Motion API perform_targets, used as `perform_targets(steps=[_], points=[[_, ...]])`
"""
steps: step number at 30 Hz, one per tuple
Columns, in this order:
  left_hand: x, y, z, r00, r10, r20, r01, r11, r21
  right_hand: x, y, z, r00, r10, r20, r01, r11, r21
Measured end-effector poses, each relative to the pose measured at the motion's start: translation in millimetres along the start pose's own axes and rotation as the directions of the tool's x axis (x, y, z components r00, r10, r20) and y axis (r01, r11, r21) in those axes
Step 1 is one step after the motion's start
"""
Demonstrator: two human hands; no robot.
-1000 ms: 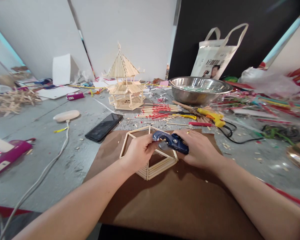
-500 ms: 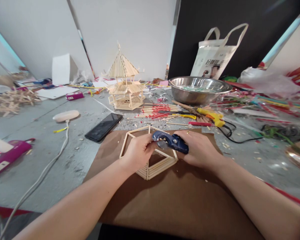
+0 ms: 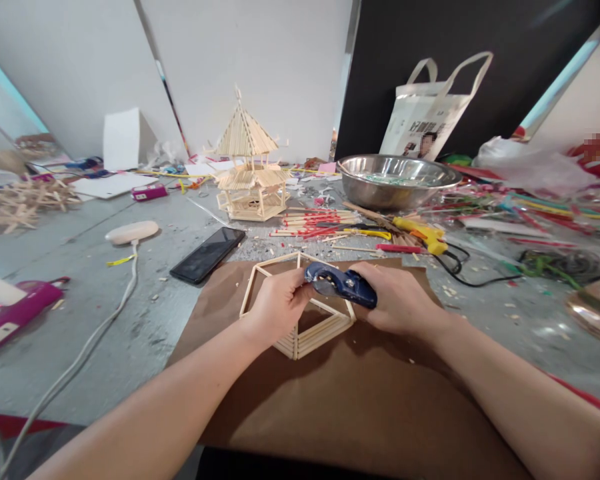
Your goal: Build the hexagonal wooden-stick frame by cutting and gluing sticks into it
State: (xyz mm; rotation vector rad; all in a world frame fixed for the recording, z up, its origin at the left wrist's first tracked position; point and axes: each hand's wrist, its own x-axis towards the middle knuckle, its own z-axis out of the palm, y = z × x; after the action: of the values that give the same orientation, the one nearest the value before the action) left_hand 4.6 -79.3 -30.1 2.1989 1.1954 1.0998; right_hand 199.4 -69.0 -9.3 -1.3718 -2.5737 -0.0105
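Over the middle of the work, my right hand [image 3: 397,297] is wrapped round a dark blue hand cutter [image 3: 353,285] with a metal blade, its jaws pointing left. My left hand [image 3: 275,303] is closed in a pinch at those jaws; whatever lies between its fingertips is hidden. Below both hands a six-sided frame of pale wooden sticks [image 3: 325,327] rests on brown paper [image 3: 300,413], its near walls stacked several sticks high. My left hand covers part of this frame.
Beyond the paper stand a stick pagoda [image 3: 250,180], red-tipped sticks [image 3: 315,223] and a steel bowl [image 3: 397,190]. A black phone [image 3: 207,255] lies to the left, near a white cable [image 3: 120,313]. A yellow glue gun [image 3: 423,232] and clutter sit at right.
My hands and the cutter keep almost the same place and pose. The camera view has shifted very slightly.
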Motion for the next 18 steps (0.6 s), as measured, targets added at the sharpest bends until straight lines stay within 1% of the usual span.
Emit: perform_targets(steps=[3,10,14,18], points=[[0.3,-0.3,0.9,1.0,0.004,-0.003,-0.004,1.0,-0.016,0.1,-0.1,-0.3,1.0,-0.002,-0.004,0.002,1.0,-0.009],[-0.1,0.7,0.3,1.0,-0.03,0.007,0.031,0.999,-0.028,0.4,-0.3,0.3,1.0,0.012,0.009,-0.012,0.999,-0.038],[-0.3,-1.7,0.9,0.999,-0.041,0.015,0.042,0.998,-0.036,0.9,-0.8,2.8,0.997,0.068,0.02,-0.066,0.994,-0.09],[1.3,-1.4,0.1,0.996,-0.088,0.002,0.088,0.994,-0.059,2.6,0.3,4.9,0.994,0.109,0.003,-0.108,0.983,-0.147]])
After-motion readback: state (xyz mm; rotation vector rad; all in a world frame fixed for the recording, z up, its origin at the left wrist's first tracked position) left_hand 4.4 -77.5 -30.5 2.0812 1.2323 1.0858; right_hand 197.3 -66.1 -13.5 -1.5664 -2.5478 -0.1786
